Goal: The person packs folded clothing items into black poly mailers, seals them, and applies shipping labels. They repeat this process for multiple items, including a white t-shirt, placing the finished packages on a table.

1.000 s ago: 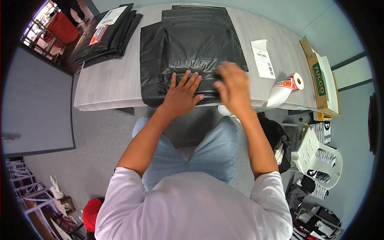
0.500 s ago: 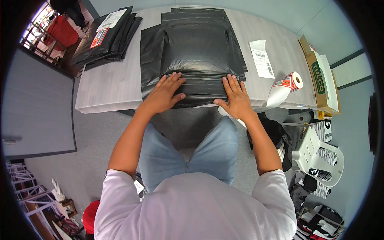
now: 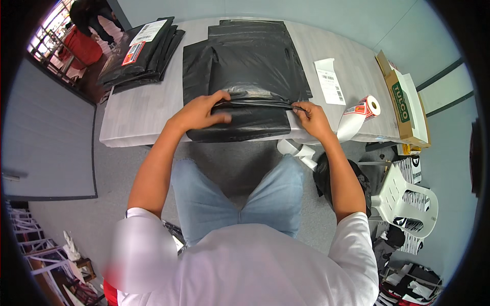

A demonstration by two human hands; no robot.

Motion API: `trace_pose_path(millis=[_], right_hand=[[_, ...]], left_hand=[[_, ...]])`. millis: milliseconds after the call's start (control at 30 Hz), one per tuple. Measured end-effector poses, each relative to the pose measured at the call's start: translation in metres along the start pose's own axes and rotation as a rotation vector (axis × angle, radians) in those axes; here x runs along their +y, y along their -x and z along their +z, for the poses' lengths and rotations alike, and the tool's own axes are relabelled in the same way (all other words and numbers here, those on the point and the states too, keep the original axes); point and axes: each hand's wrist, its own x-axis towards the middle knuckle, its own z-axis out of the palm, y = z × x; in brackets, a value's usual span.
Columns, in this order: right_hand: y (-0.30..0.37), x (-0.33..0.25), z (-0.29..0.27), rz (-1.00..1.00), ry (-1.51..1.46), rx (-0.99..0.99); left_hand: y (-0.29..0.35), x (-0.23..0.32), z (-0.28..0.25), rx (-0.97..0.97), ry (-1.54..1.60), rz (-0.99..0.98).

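Note:
A black plastic mailing bag lies on the table in front of me, on top of other flat black bags. Across its near part runs a raised crease, and a smooth flap reaches the table's front edge. My right hand pinches the right end of the crease between thumb and fingers. At the crease's left end rests my left hand, its fingers bent over the plastic and its thumb held apart, slightly blurred. Right of the bag lies a white printed label, and beyond it a roll of labels.
Labelled black parcels are piled at the table's left. A cardboard box stands on its right end. Below are a white plastic chair and a black bag. Another person is at the far left.
Both hands lay flat on the bag. My right hand now pinches the plastic and lifts a crease; my left fingers have bent and shifted left. The view has tilted slightly.

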Motion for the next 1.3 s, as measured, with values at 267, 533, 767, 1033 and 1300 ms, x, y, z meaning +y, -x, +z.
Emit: trace_pose_path(millis=[267,533,767,1033,1300], right_hand=[[-0.007,0.023,0.007,0.168,-0.395,0.076],[0.015,0.023,0.011,0.190,-0.503,0.216],[0.008,0.020,0.018,0.234,-0.302,0.320],[-0.024,0.014,0.011,0.391,0.006,0.176],[-0.028,0.013,0.012,0.463,0.089,0.139]], left_hand=[[0.002,-0.056,0.028,0.460,0.337,-0.119],[0.029,-0.033,0.050,0.546,0.283,-0.224],[0.026,-0.033,0.051,0.525,0.317,-0.374],[0.000,-0.022,0.034,0.404,0.084,-0.574],[-0.007,0.001,0.039,0.535,-0.309,-0.677]])
